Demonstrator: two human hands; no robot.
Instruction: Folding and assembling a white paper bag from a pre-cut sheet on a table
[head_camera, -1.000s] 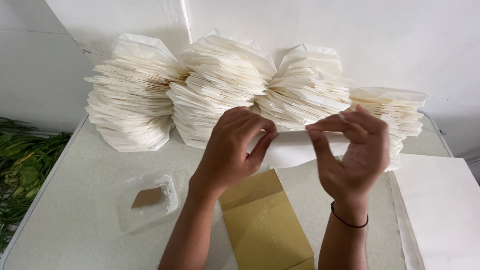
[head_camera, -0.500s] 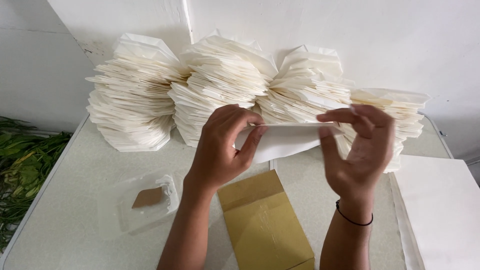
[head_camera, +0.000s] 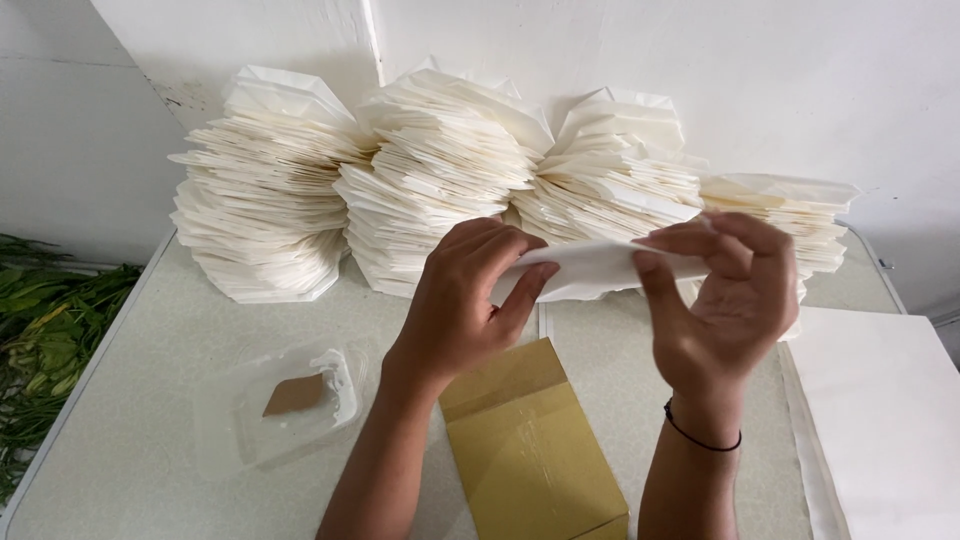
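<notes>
From the head camera, your left hand (head_camera: 465, 300) and right hand (head_camera: 725, 300) each pinch one end of a folded white paper sheet (head_camera: 595, 268), held above the table (head_camera: 150, 400) in front of stacked folded papers (head_camera: 440, 170). Keep both pinches firm and the edges lined up as you crease; a brown cardboard box (head_camera: 530, 450) lies below.

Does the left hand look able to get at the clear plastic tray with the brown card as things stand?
Probably yes, once it lets go: the left hand grips the folded white paper, but the clear plastic tray lies uncovered on the table just to its lower left.
</notes>
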